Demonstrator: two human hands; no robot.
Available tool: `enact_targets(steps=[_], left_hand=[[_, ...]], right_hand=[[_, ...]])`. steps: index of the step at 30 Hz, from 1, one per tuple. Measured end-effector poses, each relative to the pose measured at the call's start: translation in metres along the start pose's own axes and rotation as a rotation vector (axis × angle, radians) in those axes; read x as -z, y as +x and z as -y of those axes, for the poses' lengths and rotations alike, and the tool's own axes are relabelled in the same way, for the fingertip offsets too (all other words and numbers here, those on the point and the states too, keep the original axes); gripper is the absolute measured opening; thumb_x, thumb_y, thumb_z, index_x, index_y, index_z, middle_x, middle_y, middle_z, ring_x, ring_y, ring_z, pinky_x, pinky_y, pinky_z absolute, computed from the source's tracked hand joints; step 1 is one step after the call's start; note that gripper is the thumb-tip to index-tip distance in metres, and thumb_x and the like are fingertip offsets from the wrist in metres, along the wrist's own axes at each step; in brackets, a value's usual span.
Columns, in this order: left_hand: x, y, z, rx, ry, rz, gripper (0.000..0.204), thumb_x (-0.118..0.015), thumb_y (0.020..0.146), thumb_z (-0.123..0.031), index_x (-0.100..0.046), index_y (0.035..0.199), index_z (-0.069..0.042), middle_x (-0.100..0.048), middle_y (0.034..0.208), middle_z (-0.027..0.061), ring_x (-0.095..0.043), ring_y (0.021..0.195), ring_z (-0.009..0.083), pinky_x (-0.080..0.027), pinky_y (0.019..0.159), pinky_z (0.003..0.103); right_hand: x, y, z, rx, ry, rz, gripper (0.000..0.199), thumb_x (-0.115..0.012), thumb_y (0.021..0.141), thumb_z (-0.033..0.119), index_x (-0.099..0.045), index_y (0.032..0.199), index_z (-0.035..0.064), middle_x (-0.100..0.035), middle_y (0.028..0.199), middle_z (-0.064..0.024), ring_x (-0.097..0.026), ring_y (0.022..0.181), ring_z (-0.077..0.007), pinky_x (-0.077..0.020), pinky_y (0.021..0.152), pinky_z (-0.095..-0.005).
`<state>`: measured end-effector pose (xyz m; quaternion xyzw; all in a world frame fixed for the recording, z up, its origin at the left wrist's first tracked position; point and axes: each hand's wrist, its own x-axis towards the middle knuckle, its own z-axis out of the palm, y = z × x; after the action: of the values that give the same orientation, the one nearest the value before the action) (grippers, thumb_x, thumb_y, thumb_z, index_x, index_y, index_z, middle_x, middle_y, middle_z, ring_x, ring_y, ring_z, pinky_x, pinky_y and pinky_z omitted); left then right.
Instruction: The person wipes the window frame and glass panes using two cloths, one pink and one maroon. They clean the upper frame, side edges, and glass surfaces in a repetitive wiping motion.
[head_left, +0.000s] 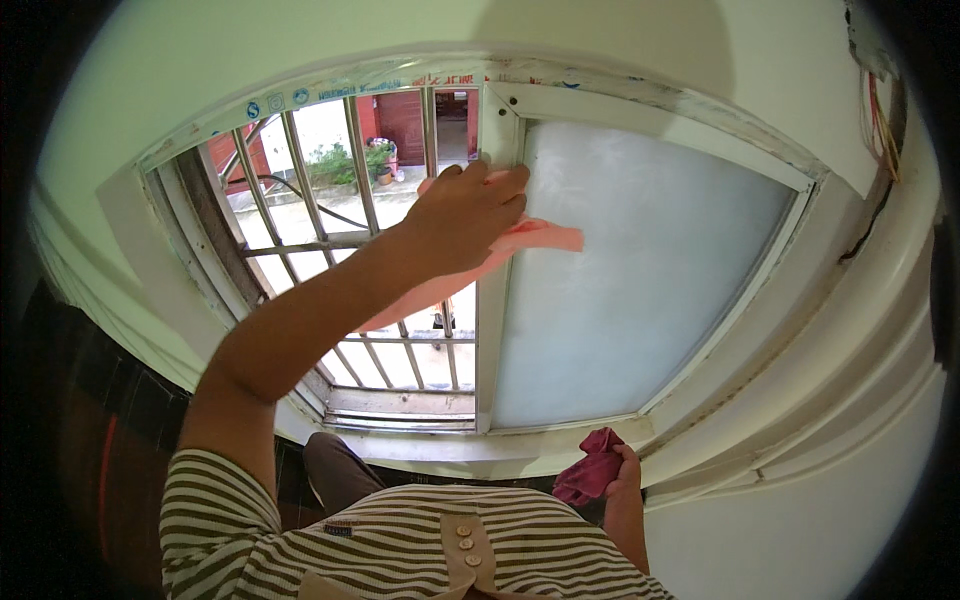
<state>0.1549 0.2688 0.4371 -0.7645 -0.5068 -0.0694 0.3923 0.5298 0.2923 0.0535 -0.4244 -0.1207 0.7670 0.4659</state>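
My left hand [468,210] is raised in front of me, its fingers closed over a pink cloth [550,236]. They press it against the upper part of the white upright edge [494,310] of the sliding window sash. Part of the cloth hangs down behind my forearm, and one end reaches over the frosted glass pane [640,270]. Low down by my right side, my right hand [627,472] grips a crumpled dark red cloth [590,468], below the window's bottom frame.
Left of the sash the window stands open, with metal bars [361,165] across the gap. Beyond them are potted plants [335,165] outdoors. A white sill [450,446] runs below. Pale pipes [800,425] and loose wires [882,125] are along the right wall.
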Motion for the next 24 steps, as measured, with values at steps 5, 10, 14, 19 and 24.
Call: enact_targets(steps=[5, 10, 14, 19, 24], left_hand=[[0.020, 0.008, 0.009, -0.046, 0.125, 0.269, 0.040, -0.078, 0.070, -0.020, -0.061, 0.103, -0.005, -0.053, 0.107, 0.0088, -0.058, 0.095, 0.0238, -0.055, 0.078, 0.036], [0.025, -0.012, 0.017, -0.114, 0.061, 0.143, 0.044, -0.079, 0.067, -0.017, -0.060, 0.104, -0.004, -0.055, 0.104, 0.0097, -0.062, 0.094, 0.0246, -0.055, 0.075, 0.036], [0.027, -0.035, 0.032, 0.006, 0.015, 0.290, 0.042, -0.076, 0.071, -0.019, -0.059, 0.106, -0.004, -0.058, 0.107, 0.0109, -0.063, 0.088, 0.0265, -0.055, 0.074, 0.038], [0.017, -0.064, 0.040, 0.590, -0.625, 0.251, 0.049, -0.067, 0.075, -0.022, -0.057, 0.119, -0.004, -0.062, 0.111, 0.0147, -0.061, 0.105, 0.0299, -0.050, 0.089, 0.041], [-0.027, -0.054, 0.008, 0.646, -1.219, -0.071, 0.062, -0.072, 0.073, -0.026, -0.051, 0.127, -0.003, -0.062, 0.116, 0.0148, -0.059, 0.108, 0.0242, -0.047, 0.094, 0.038]], right_hand=[[-0.008, 0.007, -0.003, -0.023, 0.025, 0.035, 0.032, -0.056, 0.077, 0.015, -0.060, 0.107, 0.0034, -0.066, 0.102, -0.0152, -0.064, 0.091, -0.0355, -0.0543, 0.082, -0.0526], [-0.020, 0.006, -0.002, -0.054, 0.033, 0.059, 0.034, -0.054, 0.078, 0.015, -0.059, 0.109, 0.0025, -0.065, 0.104, -0.0167, -0.064, 0.092, -0.0373, -0.0534, 0.085, -0.0541], [-0.026, 0.007, -0.003, -0.065, 0.040, 0.092, 0.034, -0.054, 0.078, 0.014, -0.059, 0.110, 0.0032, -0.065, 0.106, -0.0167, -0.064, 0.094, -0.0368, -0.0533, 0.085, -0.0546], [-0.032, 0.019, -0.005, -0.047, -0.038, 0.061, 0.040, -0.055, 0.076, 0.013, -0.058, 0.114, 0.0029, -0.066, 0.104, -0.0174, -0.064, 0.094, -0.0369, -0.0533, 0.084, -0.0543], [-0.041, 0.029, -0.001, -0.139, -0.047, 0.200, 0.044, -0.056, 0.074, 0.016, -0.058, 0.115, 0.0028, -0.064, 0.108, -0.0180, -0.063, 0.098, -0.0378, -0.0526, 0.085, -0.0545]])
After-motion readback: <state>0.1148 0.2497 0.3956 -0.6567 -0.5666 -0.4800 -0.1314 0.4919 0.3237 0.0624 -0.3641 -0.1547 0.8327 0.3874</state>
